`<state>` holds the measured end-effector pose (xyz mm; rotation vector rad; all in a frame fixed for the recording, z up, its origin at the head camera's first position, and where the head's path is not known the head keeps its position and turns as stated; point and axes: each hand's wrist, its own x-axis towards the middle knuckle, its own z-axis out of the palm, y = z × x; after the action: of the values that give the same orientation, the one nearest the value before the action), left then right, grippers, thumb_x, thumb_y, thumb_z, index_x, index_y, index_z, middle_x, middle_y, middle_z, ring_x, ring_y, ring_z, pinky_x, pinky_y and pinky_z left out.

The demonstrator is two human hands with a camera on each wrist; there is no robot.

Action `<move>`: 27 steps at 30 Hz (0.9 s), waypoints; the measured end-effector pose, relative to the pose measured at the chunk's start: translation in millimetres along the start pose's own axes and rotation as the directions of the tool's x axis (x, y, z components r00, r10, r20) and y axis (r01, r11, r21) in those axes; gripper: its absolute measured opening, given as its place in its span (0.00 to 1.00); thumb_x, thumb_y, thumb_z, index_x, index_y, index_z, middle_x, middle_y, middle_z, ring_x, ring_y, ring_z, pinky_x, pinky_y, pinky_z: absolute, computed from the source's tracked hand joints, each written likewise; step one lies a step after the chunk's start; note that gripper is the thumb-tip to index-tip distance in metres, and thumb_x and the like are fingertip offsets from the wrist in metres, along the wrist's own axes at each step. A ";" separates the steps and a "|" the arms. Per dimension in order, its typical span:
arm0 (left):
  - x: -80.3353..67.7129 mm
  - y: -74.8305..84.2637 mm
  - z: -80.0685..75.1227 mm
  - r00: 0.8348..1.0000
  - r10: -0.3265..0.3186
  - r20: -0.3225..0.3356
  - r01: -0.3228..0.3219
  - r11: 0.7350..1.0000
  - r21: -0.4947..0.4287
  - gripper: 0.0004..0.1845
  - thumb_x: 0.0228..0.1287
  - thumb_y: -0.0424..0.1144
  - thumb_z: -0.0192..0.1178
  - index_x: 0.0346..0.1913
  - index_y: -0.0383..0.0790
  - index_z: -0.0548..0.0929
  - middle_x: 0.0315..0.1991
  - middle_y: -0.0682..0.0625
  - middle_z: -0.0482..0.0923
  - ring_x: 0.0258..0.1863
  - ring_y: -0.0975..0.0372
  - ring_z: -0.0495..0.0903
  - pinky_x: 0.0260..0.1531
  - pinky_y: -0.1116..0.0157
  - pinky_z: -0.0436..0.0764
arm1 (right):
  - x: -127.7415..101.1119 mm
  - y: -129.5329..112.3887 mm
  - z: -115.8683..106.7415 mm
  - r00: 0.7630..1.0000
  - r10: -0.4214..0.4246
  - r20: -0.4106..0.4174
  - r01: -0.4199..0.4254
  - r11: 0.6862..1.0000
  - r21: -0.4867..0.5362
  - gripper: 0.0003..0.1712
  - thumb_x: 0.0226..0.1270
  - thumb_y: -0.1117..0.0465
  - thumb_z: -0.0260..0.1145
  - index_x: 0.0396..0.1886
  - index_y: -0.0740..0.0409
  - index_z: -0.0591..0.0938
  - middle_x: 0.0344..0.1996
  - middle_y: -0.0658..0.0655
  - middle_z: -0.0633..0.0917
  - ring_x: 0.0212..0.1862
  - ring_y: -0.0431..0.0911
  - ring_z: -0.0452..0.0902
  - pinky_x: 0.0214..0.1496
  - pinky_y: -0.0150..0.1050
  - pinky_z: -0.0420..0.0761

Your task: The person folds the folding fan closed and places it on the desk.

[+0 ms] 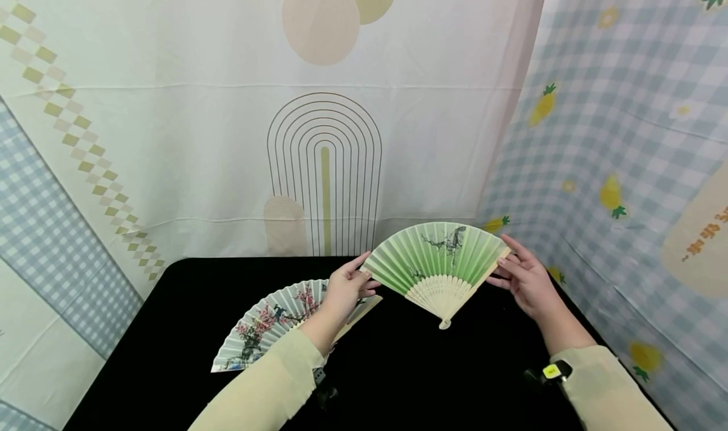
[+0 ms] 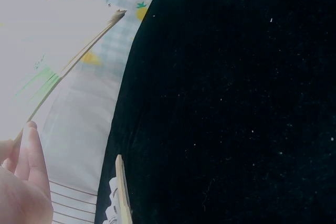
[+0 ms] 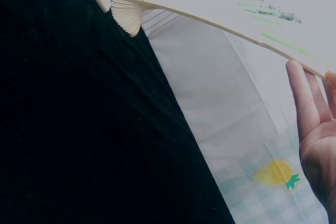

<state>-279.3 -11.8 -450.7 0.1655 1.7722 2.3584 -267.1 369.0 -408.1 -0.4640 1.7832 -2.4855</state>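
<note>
Green fan [image 1: 455, 254]: stood spread in the air above the black table [image 1: 449, 380], pivot end lowest.
Left hand [image 1: 343, 292]: thumb and fingers pinched the fan's left edge.
Right hand [image 1: 527, 284]: thumb and fingers pinched its right edge, near the top.
Floral fan [image 1: 267, 323]: lay spread on the table, partly hidden by the left forearm.

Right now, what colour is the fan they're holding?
The fan is mostly green, clearest in head view.
</note>
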 end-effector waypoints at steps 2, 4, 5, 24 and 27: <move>-0.2 -0.5 0.3 1.000 0.012 -0.007 -0.012 1.000 0.005 0.26 0.73 0.29 0.55 0.72 0.44 0.70 0.38 0.43 0.80 0.38 0.56 0.88 0.45 0.56 0.86 | 0.2 0.4 0.4 1.000 0.001 -0.002 -0.001 1.000 -0.013 0.34 0.79 0.70 0.50 0.79 0.43 0.59 0.24 0.48 0.72 0.37 0.43 0.83 0.46 0.43 0.87; -0.1 -1.0 0.9 1.000 0.022 -0.015 -0.022 1.000 0.008 0.26 0.73 0.29 0.56 0.71 0.44 0.72 0.38 0.43 0.80 0.39 0.55 0.88 0.43 0.57 0.87 | 0.5 0.9 0.6 1.000 0.004 0.000 -0.004 1.000 -0.019 0.34 0.79 0.70 0.50 0.78 0.44 0.59 0.25 0.48 0.72 0.37 0.43 0.82 0.46 0.43 0.87; 0.1 -1.4 1.1 0.999 0.031 -0.017 -0.031 0.999 0.014 0.26 0.72 0.29 0.56 0.71 0.44 0.72 0.38 0.43 0.81 0.39 0.55 0.88 0.42 0.57 0.87 | 0.7 1.3 0.5 1.000 0.005 0.002 -0.005 1.000 -0.020 0.33 0.79 0.70 0.50 0.78 0.44 0.60 0.25 0.48 0.72 0.37 0.43 0.82 0.46 0.43 0.87; -1.8 -4.8 -0.7 0.997 0.070 -0.021 -0.070 0.997 -0.031 0.25 0.70 0.25 0.57 0.69 0.36 0.73 0.37 0.44 0.82 0.34 0.59 0.87 0.32 0.68 0.87 | 3.5 6.0 8.6 1.000 0.029 0.001 -0.028 0.993 -0.113 0.34 0.78 0.70 0.52 0.79 0.48 0.57 0.27 0.47 0.73 0.39 0.43 0.84 0.46 0.45 0.87; -1.4 -4.8 -0.3 0.997 0.074 -0.033 -0.075 0.997 -0.033 0.25 0.69 0.25 0.58 0.68 0.37 0.74 0.38 0.43 0.83 0.34 0.58 0.87 0.36 0.63 0.88 | 3.4 6.1 9.9 1.000 0.029 0.002 -0.029 0.992 -0.120 0.34 0.78 0.69 0.53 0.79 0.47 0.58 0.26 0.47 0.72 0.37 0.42 0.82 0.46 0.44 0.87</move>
<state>-277.6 -11.0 -455.4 0.1934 1.7681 2.4545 -268.5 357.1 -410.2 -0.4453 1.9315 -2.3663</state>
